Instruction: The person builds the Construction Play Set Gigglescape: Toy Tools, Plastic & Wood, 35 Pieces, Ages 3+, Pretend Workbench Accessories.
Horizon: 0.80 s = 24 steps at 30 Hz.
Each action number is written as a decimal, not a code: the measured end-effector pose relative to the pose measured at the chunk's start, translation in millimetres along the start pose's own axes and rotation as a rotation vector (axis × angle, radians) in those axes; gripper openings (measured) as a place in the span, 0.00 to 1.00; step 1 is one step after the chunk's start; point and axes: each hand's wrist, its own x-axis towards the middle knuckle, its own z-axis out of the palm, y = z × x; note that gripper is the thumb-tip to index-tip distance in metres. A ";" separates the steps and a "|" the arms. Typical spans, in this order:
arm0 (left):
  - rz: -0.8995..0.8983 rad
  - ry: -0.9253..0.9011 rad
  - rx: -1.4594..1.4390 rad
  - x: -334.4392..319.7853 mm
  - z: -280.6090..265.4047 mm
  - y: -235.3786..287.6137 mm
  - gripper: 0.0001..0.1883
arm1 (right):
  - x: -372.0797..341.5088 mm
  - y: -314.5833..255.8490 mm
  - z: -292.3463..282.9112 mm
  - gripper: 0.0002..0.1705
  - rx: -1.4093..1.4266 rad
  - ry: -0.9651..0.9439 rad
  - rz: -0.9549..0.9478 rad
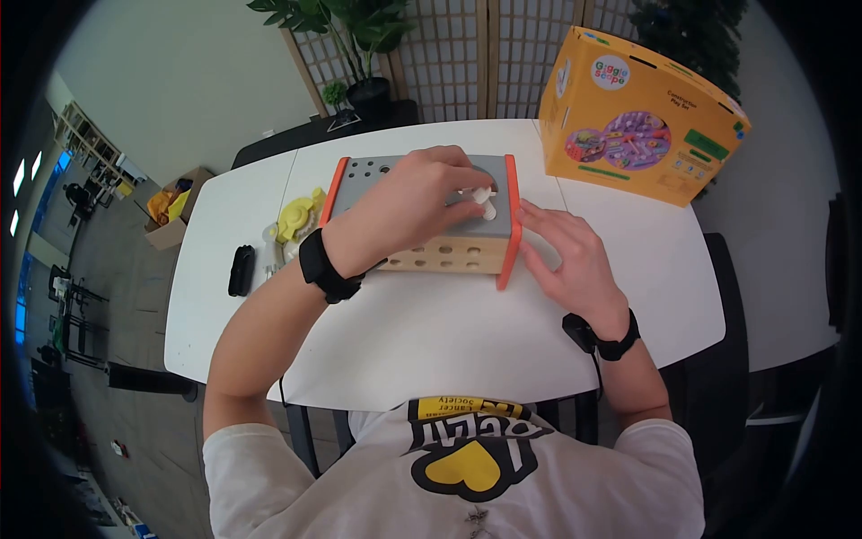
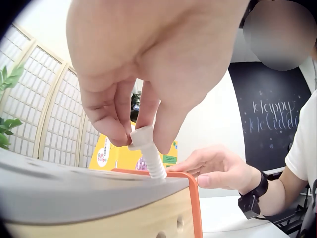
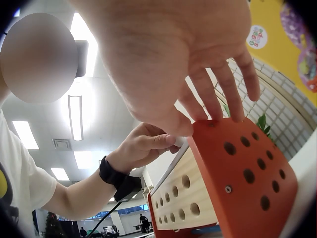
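A toy toolbox has a grey top [image 1: 364, 169], pale wooden sides with holes and orange end panels [image 3: 210, 153]. My left hand [image 1: 417, 198] is over the right part of the top, pinching the head of a white plastic screw [image 2: 155, 163] between thumb and fingers. The screw leans, its threaded end right at the grey surface near the orange edge. On the right, my right hand [image 1: 575, 256] has its fingers extended, the fingertips touching the upper edge of the orange end panel and the thumb near its corner.
A large yellow play set box [image 1: 628, 117] stands at the table's back right. Left of the toolbox lie yellow toy pieces [image 1: 298, 216] and a black object [image 1: 241, 270]. Behind the white table [image 1: 386, 332] are a potted plant [image 1: 368, 90] and a screen.
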 end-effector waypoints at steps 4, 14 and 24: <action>0.054 -0.046 0.050 12.0 0.2 2.5 0.15 | 0.8 -1.3 -0.5 0.20 0.000 0.006 -0.003; 0.093 -0.070 -0.001 26.2 -0.2 8.2 0.07 | 1.9 0.8 -0.6 0.19 0.010 0.016 -0.028; 0.103 -0.131 -0.038 24.4 -10.1 16.3 0.07 | 2.1 -0.5 0.0 0.19 0.026 0.020 -0.019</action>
